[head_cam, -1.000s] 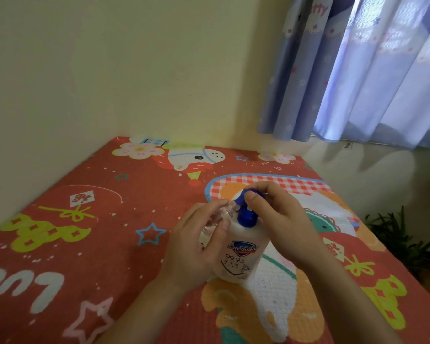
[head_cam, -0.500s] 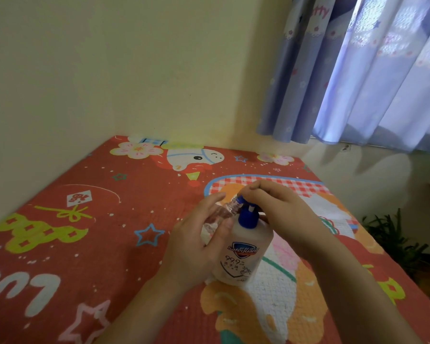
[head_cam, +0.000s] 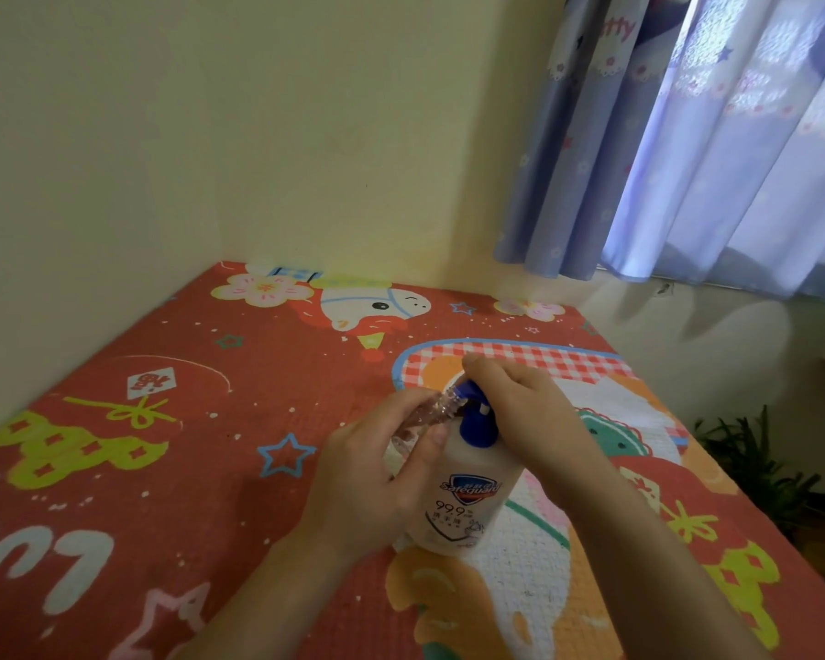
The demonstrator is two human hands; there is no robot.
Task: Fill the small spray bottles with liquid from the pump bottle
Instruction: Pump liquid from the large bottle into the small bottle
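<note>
A white pump bottle (head_cam: pixel 467 502) with a blue pump head (head_cam: pixel 477 421) stands on the red patterned mat (head_cam: pixel 163 445). My left hand (head_cam: pixel 377 473) grips a small clear spray bottle (head_cam: pixel 427 414), tilted so its open mouth sits at the pump's nozzle. My right hand (head_cam: pixel 525 412) lies over the blue pump head with its fingers bent on top of it. The lower part of the small bottle is hidden behind my left fingers.
The mat fills a corner between two yellow walls (head_cam: pixel 210 135). A blue curtain (head_cam: pixel 687 135) hangs at the upper right. Beyond the mat's right edge stands a green plant (head_cam: pixel 753 464) on the floor.
The pump head has sunk lower under my right hand, then come up slightly. My left hand keeps the small bottle at the nozzle.
</note>
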